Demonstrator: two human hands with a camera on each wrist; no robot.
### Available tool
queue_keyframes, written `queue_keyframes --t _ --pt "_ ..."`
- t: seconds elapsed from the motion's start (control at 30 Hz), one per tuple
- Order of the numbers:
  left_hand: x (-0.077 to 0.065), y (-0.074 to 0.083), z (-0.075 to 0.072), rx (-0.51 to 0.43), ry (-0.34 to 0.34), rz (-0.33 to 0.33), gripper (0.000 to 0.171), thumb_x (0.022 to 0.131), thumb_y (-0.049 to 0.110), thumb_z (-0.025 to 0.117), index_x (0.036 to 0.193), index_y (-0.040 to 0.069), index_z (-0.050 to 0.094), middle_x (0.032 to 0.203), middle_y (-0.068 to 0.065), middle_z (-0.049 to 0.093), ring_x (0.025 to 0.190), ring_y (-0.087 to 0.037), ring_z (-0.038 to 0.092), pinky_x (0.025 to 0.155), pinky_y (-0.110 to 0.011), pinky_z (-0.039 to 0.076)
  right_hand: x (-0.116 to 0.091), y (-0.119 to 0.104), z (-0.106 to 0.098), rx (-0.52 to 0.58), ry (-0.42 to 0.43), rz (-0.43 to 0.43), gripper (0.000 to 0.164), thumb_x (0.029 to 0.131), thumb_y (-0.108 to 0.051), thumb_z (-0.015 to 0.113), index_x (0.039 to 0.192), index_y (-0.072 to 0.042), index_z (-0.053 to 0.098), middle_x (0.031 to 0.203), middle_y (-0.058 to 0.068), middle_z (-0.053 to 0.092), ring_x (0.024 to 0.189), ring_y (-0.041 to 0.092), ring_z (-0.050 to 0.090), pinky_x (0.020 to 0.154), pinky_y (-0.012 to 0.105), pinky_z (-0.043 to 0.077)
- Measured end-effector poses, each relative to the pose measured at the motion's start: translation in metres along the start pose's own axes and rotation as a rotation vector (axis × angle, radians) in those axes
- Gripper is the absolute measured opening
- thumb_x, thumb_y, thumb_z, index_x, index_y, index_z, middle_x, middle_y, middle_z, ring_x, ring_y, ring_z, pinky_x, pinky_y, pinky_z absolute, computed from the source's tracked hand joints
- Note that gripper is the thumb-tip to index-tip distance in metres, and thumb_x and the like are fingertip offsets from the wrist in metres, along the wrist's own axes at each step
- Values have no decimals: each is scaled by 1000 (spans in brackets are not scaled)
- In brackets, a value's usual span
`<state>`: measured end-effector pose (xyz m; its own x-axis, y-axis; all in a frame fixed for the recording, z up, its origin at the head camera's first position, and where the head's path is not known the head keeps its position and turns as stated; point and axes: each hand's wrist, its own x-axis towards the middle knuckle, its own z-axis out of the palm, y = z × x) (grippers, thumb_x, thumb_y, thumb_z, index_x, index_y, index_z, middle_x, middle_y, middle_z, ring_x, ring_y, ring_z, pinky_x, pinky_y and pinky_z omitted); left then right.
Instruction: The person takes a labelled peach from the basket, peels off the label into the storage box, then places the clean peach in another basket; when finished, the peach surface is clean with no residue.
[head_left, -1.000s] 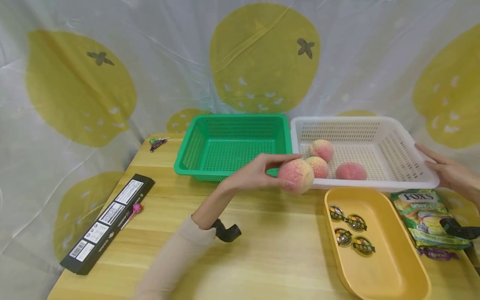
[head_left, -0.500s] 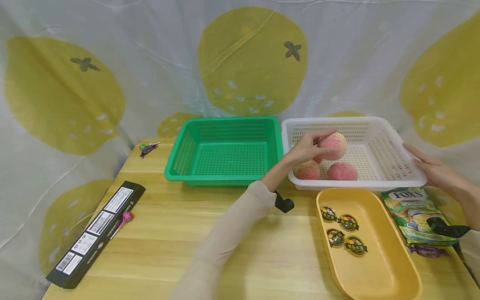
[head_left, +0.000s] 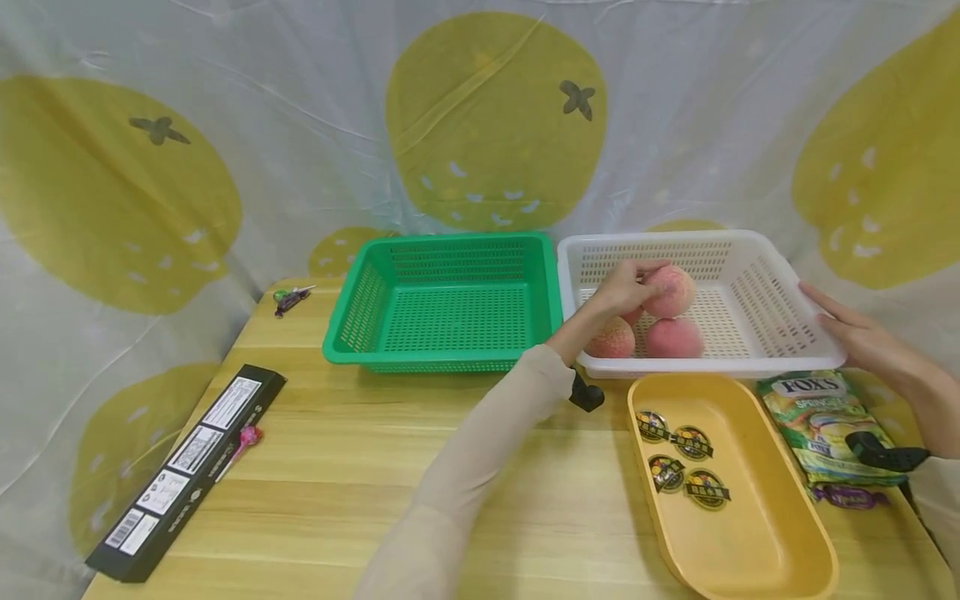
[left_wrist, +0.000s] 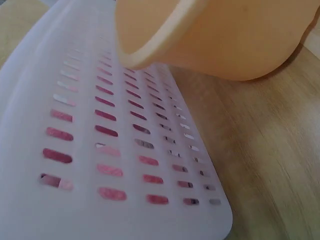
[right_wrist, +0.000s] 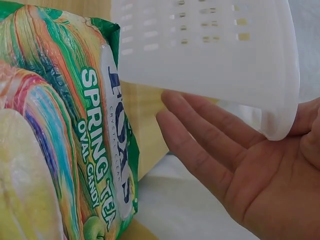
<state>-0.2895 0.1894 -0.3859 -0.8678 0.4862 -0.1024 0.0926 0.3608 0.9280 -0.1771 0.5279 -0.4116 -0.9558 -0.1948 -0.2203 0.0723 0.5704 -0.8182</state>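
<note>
My left hand (head_left: 630, 286) grips a pink and yellow peach (head_left: 672, 292) inside the white basket (head_left: 750, 365). Just below it lies a pinker peach (head_left: 675, 339); a speckled peach (head_left: 611, 340) sits in the front left corner, and one more is mostly hidden behind the wrist. From the left wrist, only the slotted basket wall (left_wrist: 120, 150) shows pink through its gaps, with no hand visible. My right hand (head_left: 862, 337) rests at the basket's right rim. In the right wrist view, its fingers (right_wrist: 200, 135) extend fairly straight beside the basket wall, while the thumb is partly hidden by the rim.
A green basket (head_left: 442, 367) stands left of the white one. In front is a yellow tray (head_left: 757, 533) with several round stickers (head_left: 707, 489). A candy bag (head_left: 825, 429) and purple-wrapped sweet (head_left: 851, 497) lie right; a long black box (head_left: 187, 475) and lollipop (head_left: 246, 437) lie left.
The left hand has carried its peach from over the white basket's front left edge rightward and back into the basket. The right hand stays at the rim. The head view has shifted slightly.
</note>
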Motion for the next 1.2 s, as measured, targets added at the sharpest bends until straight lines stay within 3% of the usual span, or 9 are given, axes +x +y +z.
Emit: queue_keyframes --t 0.1,0.27,0.37,0.53,0.8,1.0,1.1,1.2 --pt "3 1 3 36 -10 18 44 104 14 63 148 15 59 136 -7 67 71 -7 43 63 -15 40 -1 0 0 -2 9 5 58 115 -23 22 165 -36 -6 114 -50 45 94 -16 57 68 23 53" --pt "6 3 10 35 -11 16 46 104 10 62 150 16 57 136 -7 67 51 -9 33 50 -17 36 -3 -1 0 -5 10 -3 59 115 -22 22 165 -33 -6 113 -49 47 94 -14 59 69 23 53" --pt "7 2 12 21 0 -5 47 102 5 63 148 18 60 146 -1 63 48 -8 31 48 -16 35 -3 -1 0 9 6 -11 59 115 -19 23 165 -34 -5 114 -47 50 95 -13 60 69 22 53" --pt "10 -2 11 -19 1 -67 49 102 6 64 148 23 60 140 1 66 43 -9 28 44 -19 32 -3 -1 0 23 8 -17 60 115 -18 23 166 -33 -4 114 -45 52 96 -13 60 70 21 52" --pt "15 -8 6 67 9 -22 49 102 7 64 149 16 57 151 -4 60 49 -7 29 48 -17 37 -4 0 0 -14 13 -10 59 115 -23 23 166 -31 -6 115 -48 48 97 -14 59 71 22 51" --pt "17 -7 -1 169 -61 -22 49 104 9 61 152 18 54 150 -3 60 49 -7 31 47 -16 35 -2 -2 3 -76 17 0 59 115 -27 21 165 -30 -10 117 -49 40 97 -16 56 71 24 51" --pt "19 -6 -4 262 -114 -34 47 103 6 61 149 17 57 148 -2 62 57 -9 43 50 -16 35 -3 -3 3 -43 14 3 58 115 -25 21 165 -31 -9 115 -49 44 96 -15 57 71 23 51" --pt "18 -6 -5 357 -186 9 46 100 7 66 146 16 61 145 -1 65 87 -10 63 62 -11 39 -4 -3 1 -1 10 -7 59 115 -22 21 165 -33 -7 115 -47 47 96 -14 59 71 22 51"
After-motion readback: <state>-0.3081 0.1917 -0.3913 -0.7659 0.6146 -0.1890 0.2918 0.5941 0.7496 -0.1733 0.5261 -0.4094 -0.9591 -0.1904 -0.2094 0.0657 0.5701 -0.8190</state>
